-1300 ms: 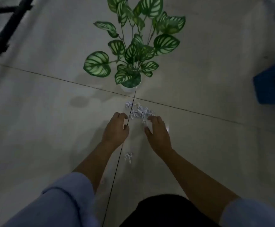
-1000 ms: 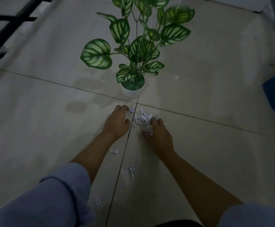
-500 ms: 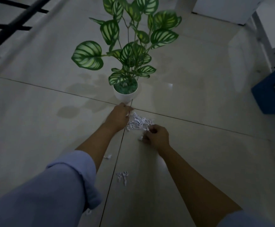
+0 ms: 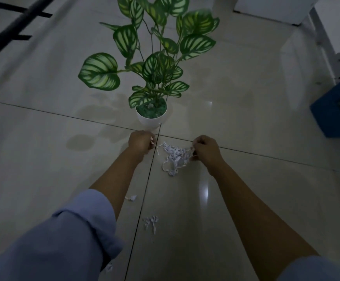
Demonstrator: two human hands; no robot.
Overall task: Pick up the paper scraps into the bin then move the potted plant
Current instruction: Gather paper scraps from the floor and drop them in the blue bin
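Note:
A pile of white paper scraps (image 4: 174,157) lies on the tiled floor just in front of the potted plant (image 4: 152,116), which has green striped leaves in a white pot. My right hand (image 4: 205,151) pinches the right edge of the pile, fingers closed on scraps. My left hand (image 4: 141,141) is curled shut just left of the pile, close to the pot's base; what it holds is hidden. Smaller scraps lie nearer me: a small scrap (image 4: 131,198), a little cluster (image 4: 151,222) and a stray bit (image 4: 108,267). A blue bin (image 4: 335,110) stands at the right edge.
Black metal bars (image 4: 13,27) cross the upper left corner. A white frame leg (image 4: 323,41) and a white cabinet (image 4: 272,9) stand at the upper right, behind the bin. Glossy floor tiles spread to both sides.
My hands came together around the spread scraps and closed. The pile is now bunched between them, and my right hand has shifted to its right edge, gripping it.

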